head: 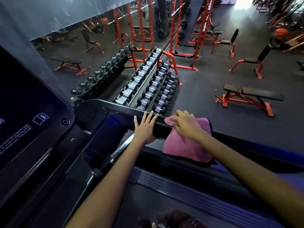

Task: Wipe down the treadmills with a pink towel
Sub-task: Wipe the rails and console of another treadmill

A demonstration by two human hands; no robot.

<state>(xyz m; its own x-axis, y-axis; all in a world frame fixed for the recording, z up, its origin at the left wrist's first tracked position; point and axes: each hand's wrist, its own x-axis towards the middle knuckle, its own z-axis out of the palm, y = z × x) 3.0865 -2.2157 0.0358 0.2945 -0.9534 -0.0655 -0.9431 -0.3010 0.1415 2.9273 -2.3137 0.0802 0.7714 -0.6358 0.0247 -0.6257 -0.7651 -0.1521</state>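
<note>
There, fluffy pink towel (pixel 184 145) over smooth black handrail (pixel 160 130).

No legible text. Treadmill console (pixel 29 116), left of frame: small white icon plus lines of white print below it, too blurred to read. Dumbbells (pixel 98 74), upper centre: round end-cap markings, prob. weight nos., too small to make out.
</note>
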